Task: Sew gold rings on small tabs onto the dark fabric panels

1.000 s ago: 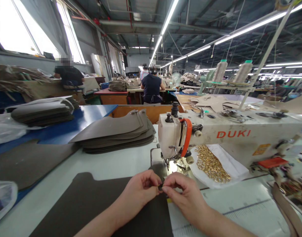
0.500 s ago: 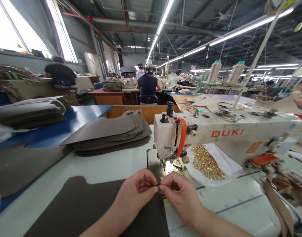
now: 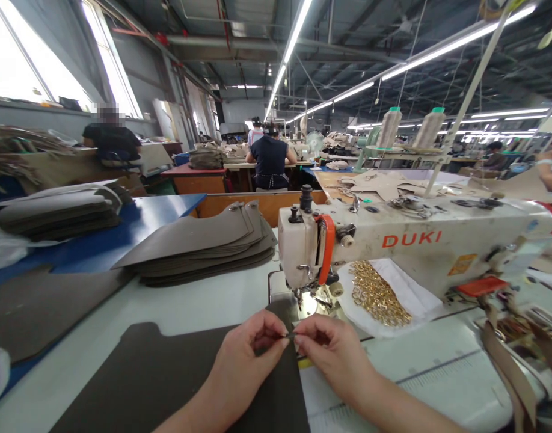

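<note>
Left hand (image 3: 245, 356) and right hand (image 3: 337, 353): thumb and forefinger of each drawn together, tips nearly meeting just in front of the sewing machine (image 3: 420, 237) needle area. Too small to tell what's pinched. Dark sheet (image 3: 177, 373) flat on the table (image 3: 226, 304), below the hands. Gold rings (image 3: 379, 297) on white wrapping (image 3: 423, 291), under machine arm. Stack of cut pieces (image 3: 199, 243) left of machine.
</note>
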The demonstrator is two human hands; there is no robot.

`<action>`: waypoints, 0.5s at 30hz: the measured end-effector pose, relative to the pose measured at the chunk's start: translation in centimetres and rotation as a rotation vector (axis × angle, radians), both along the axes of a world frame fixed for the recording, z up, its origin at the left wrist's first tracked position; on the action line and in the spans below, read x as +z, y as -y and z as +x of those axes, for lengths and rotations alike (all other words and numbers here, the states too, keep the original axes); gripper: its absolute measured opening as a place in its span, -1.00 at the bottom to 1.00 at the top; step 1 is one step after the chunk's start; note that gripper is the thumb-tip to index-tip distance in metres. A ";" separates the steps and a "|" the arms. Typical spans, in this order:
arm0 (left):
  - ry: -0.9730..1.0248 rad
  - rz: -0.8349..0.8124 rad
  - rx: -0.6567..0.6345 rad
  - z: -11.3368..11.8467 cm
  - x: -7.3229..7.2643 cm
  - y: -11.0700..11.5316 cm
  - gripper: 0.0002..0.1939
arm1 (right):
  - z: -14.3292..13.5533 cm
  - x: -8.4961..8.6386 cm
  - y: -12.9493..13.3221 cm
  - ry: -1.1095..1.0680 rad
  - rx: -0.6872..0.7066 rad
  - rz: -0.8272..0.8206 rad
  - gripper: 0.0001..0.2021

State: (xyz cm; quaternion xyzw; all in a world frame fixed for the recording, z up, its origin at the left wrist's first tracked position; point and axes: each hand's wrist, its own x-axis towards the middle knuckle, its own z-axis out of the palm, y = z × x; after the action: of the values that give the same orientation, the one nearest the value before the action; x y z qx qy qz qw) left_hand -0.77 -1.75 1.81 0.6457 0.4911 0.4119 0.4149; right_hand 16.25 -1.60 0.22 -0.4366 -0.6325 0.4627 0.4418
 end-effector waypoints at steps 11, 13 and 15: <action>-0.681 0.371 -0.002 -2.5 -0.3 -0.2 -0.69 | 0.3 0.5 -0.8 0.060 0.011 -0.240 -0.93; -0.745 0.404 -0.005 -2.5 -1.4 0.7 -0.66 | 0.2 0.9 -1.2 0.083 0.029 -0.292 -0.91; -0.787 0.443 0.006 -2.4 -2.1 1.5 -0.65 | 0.0 1.2 -1.6 0.117 0.049 -0.338 -0.88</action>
State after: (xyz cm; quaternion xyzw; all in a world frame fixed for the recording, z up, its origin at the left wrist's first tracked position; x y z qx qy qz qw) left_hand -3.20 -3.28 -0.32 0.8251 0.5132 0.2317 0.0472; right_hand 16.21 0.01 1.45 -0.5155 -0.5806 0.5469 0.3132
